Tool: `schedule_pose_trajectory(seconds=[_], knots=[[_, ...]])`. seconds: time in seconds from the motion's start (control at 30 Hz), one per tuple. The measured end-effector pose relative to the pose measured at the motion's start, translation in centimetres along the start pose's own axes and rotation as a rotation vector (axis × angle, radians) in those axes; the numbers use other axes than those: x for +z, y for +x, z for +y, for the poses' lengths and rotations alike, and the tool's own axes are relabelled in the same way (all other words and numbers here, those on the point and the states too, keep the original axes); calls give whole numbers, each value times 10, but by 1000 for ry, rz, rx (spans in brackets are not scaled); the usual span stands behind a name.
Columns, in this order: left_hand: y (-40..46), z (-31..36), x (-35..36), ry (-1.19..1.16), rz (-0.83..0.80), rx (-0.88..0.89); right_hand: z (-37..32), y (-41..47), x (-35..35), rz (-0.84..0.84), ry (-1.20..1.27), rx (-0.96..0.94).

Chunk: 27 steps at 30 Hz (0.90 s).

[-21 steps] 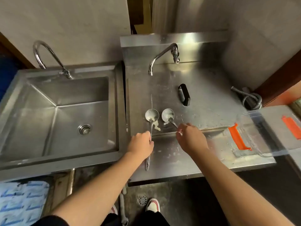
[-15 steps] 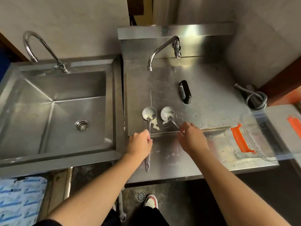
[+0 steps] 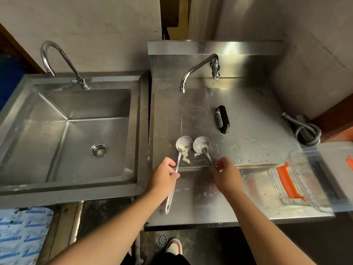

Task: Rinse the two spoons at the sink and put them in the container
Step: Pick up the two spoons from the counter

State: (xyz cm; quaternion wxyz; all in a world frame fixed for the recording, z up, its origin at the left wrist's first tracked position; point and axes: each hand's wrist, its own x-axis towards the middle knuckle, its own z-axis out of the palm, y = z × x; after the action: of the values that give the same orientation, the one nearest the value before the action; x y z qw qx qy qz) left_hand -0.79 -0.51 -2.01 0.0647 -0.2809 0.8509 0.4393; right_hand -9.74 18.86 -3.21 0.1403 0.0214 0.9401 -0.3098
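Both spoons lie side by side, bowls soiled, on the steel desk right of the sink. The left hand has closed its grip on the left spoon at mid-handle; the right hand pinches the right spoon near its handle end. Lift both level so residue doesn't drip, carry them under the tap, then to the container at the right.
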Motion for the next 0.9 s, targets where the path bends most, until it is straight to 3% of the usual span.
schedule_pose_trajectory(seconds=[0.43, 0.53, 0.9], knots=[[-27, -24, -83, -310, 32, -68, -53, -49, 8, -73, 435, 18], [-31, -39, -113, -388, 39, -75, -88, -68, 20, -124, 645, 104], [-63, -128, -262, -640, -38, -107, -260, -164, 110, -281, 949, 247]])
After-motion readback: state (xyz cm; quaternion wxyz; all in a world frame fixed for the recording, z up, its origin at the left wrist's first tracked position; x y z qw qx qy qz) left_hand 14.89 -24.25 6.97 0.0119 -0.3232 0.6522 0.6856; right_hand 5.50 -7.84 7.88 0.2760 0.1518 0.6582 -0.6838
